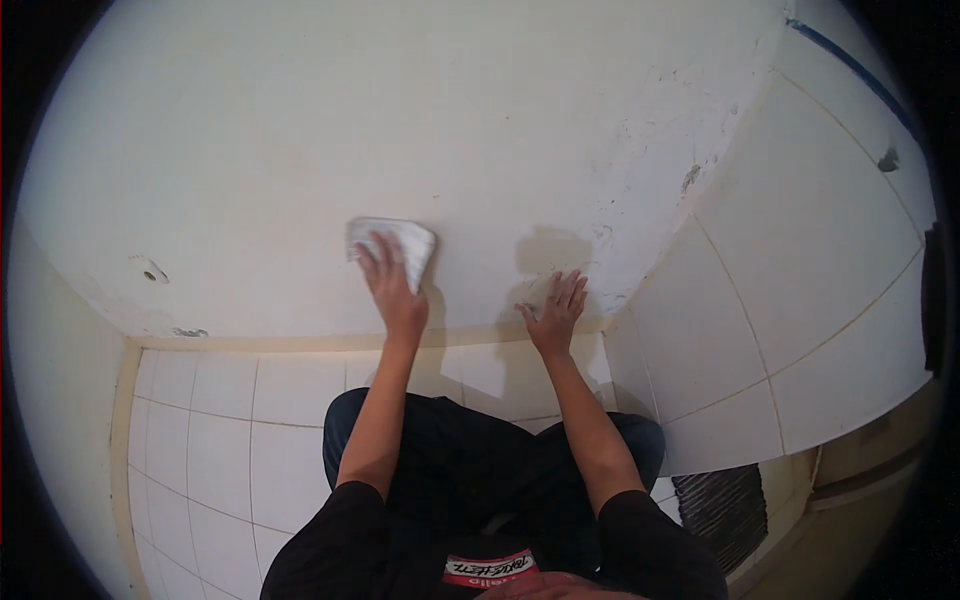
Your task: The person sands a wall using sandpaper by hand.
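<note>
One white cloth (415, 240) beneath left hand (393, 288)

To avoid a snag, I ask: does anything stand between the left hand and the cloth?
Nothing visible does: the left hand lies directly on the cloth, which appears to rest against the wall.

I'm watching from my end, and there's lettering on just one thing: a red-and-white rectangular print (490, 567) on the dark shirt (330, 550), midway between its sleeves. Dark strokes cross the white panel, pale letters the red, upside down to me.
</note>
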Demonstrator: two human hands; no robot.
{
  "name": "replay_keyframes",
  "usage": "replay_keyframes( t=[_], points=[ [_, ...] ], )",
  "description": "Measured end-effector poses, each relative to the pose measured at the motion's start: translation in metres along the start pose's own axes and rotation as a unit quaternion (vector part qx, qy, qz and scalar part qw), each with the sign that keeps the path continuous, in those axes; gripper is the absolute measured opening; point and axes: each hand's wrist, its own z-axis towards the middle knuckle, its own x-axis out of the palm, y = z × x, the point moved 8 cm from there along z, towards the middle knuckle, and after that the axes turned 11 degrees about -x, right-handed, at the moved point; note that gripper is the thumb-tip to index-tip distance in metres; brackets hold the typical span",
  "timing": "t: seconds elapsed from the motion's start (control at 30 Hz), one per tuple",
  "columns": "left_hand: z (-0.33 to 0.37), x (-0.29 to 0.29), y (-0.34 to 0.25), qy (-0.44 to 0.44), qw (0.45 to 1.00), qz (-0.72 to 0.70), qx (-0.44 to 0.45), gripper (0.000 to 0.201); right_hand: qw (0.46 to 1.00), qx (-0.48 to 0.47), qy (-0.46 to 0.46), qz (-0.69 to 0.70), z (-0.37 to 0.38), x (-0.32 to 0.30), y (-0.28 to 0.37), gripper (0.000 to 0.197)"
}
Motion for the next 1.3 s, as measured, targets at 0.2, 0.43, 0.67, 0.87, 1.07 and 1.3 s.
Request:
replay_keyframes(
  t=[0.2, 0.43, 0.67, 0.87, 1.07, 1.3],
  points=[
    [-0.046, 0.054, -0.03, 0.161, 0.978, 0.083, 0.1, 0.081, 1.0, -0.016, -0.009, -0.006, 0.001, -0.001, 0.005, 0.109],
    [-0.007, 0.017, -0.001, 0.039, 0.989, 0.11, 0.091, 0.084, 1.0, -0.004, -0.001, 0.003, 0.0, 0.0, 0.0, 0.103],
    [0.037, -0.067, 0.076, -0.114, 0.991, 0.012, -0.07, 0.095, 1.0, 0.0, 0.003, 0.004, 0.001, 0.0, 0.001, 0.106],
    [0.032, -0.055, 0.058, -0.116, 0.989, -0.032, -0.082, 0.093, 1.0, 0.003, 0.008, 0.005, 0.001, 0.0, 0.004, 0.105],
    [-0.001, 0.014, -0.01, 0.031, 0.998, 0.045, 0.029, 0.08, 1.0, -0.002, 0.005, -0.005, 0.0, 0.001, 0.004, 0.104],
    [-0.051, 0.059, -0.032, 0.174, 0.979, 0.041, 0.095, 0.081, 1.0, -0.007, 0.003, -0.008, 0.001, 0.0, 0.003, 0.103]
  ],
)
